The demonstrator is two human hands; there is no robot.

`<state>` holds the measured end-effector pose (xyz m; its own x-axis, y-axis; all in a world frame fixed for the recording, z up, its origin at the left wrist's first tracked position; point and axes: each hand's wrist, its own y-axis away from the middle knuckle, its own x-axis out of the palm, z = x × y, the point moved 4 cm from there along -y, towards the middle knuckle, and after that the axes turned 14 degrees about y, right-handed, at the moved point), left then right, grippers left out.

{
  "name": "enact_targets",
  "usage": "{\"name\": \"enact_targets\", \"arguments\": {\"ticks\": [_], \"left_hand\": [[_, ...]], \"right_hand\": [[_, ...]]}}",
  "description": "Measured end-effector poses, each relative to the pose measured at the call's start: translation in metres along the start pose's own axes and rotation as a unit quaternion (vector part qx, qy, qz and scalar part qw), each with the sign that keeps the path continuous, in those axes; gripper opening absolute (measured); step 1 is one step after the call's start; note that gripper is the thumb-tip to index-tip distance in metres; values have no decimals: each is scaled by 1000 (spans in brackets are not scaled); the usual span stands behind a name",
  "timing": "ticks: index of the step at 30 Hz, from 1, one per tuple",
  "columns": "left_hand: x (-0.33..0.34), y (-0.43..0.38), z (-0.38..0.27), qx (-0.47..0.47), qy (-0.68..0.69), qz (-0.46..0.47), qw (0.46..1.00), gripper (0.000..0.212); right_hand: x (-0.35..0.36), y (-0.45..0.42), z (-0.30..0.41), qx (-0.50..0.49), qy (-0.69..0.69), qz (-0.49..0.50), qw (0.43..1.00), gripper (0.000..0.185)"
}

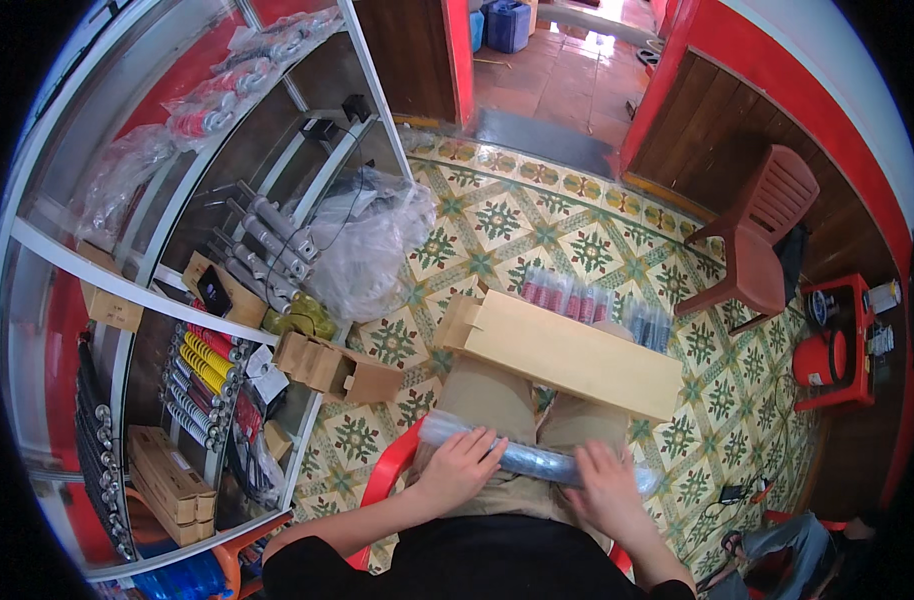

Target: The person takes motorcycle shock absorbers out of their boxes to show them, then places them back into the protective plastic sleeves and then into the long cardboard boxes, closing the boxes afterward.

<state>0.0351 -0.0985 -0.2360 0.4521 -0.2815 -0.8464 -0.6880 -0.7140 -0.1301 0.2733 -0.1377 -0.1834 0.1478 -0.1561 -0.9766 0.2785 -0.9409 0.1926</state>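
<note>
Across my lap lies a long cylindrical part [539, 462] wrapped in transparent plastic, with loose wrap past both ends. My left hand [468, 459] rests over its left half, fingers curled round the wrap. Over the right half bends my right hand [601, 474], slightly blurred, its thumb low against the tube. What the part is cannot be told through the plastic. Just beyond it, a long cardboard box [577, 352] sits across my knees, apart from both hands, with end flaps out at its left end.
Plastic-wrapped red shock absorbers [566, 296] and dark ones [646, 326] lie on the tiled floor. A glass shelf cabinet [149, 292] with shock absorbers stands left, small cartons [337, 367] by its edge. Right are a plastic chair [761, 240], a red stool [836, 337] and another person's leg [787, 551].
</note>
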Motion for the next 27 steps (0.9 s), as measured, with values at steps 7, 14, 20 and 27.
{"name": "enact_targets", "arguments": {"ticks": [7,14,20,27], "left_hand": [[-1,19,3,13,46,-34,998,40],[-3,20,5,24,60,-46,997,36],[-5,2,16,55,81,0,995,39],[-12,-34,28,97,148,88,980,47]], "right_hand": [[23,-31,57,-94,-249,-68,962,62],[52,-44,40,-92,-233,95,964,60],[79,-61,19,-143,-248,179,941,63],[78,-64,14,-163,-319,153,921,57]]}}
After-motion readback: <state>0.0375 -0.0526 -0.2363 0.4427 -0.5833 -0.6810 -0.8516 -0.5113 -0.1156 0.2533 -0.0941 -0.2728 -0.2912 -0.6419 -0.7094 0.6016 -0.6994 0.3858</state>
